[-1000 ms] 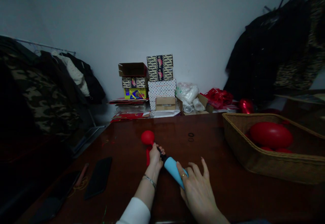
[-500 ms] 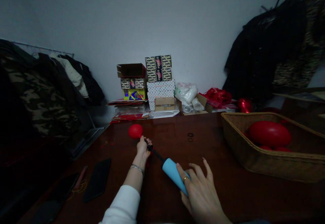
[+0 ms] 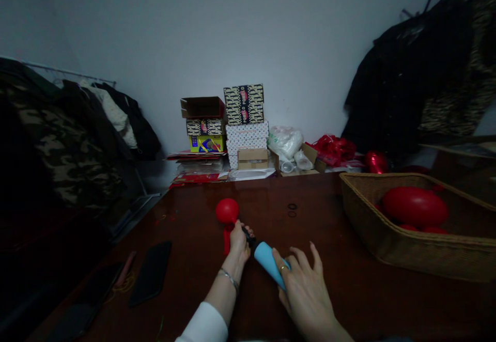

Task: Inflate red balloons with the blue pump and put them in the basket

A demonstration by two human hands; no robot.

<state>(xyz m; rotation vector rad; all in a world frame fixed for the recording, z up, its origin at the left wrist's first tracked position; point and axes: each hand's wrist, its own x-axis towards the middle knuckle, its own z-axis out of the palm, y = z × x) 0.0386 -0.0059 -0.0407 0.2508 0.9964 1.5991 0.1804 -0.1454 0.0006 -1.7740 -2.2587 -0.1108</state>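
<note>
A small, round red balloon (image 3: pixel 227 211) sits at the fingers of my left hand (image 3: pixel 240 241), over the middle of the table. That hand is closed round the balloon's neck and the black nozzle end of a light blue hand pump (image 3: pixel 269 264). More red material hangs just left of the fingers. My right hand (image 3: pixel 308 285) holds the pump's blue body between thumb and palm, its other fingers raised and spread. Little of the black rod shows between the nozzle and the blue body.
A wicker basket (image 3: pixel 414 251) with red balloons (image 3: pixel 414 206) stands at the right. Two dark rings (image 3: pixel 292 206) lie on the brown table (image 3: pixel 318 228). Dark flat objects (image 3: pixel 150 274) lie at the left; stacked boxes (image 3: pixel 248 140) and plastic bags (image 3: pixel 285 141) stand behind.
My left hand has moved right, towards my right hand, and the pump's black rod has gone into the blue body. The balloon came along and looks slightly bigger.
</note>
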